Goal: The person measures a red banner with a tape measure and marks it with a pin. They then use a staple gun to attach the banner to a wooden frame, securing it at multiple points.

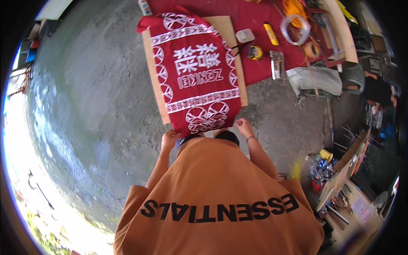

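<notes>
A red patterned cloth (196, 73) lies over a flat board (222, 26). Past the board's near edge, the left hand (170, 137) pinches one corner; the right hand's (244, 127) grip cannot be told. Covering appears largely done; straightening apparently remains.

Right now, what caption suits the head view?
Left fingers and right fingers at near corners of a red patterned cloth over a tan board.
</notes>
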A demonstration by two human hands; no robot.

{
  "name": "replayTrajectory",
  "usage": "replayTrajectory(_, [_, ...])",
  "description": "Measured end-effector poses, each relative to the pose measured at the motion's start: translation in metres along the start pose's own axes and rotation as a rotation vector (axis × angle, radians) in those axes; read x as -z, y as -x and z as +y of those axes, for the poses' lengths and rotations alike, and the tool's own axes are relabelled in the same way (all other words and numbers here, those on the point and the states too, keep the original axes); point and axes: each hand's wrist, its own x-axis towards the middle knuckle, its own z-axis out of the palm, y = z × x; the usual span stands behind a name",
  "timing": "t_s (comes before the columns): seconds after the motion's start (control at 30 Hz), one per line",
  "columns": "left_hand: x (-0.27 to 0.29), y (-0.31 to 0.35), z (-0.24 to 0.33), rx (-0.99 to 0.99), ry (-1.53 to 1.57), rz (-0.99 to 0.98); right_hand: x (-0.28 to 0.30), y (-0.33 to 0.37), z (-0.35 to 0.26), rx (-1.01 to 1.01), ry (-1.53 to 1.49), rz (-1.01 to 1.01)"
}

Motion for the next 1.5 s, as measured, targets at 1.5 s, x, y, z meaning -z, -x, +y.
replayTrajectory(1.5, [0.046, 0.071, 0.099, 0.022, 1.153, 0.383, 0.361, -0.249, -0.013, 0.336, 0.029, 0.112])
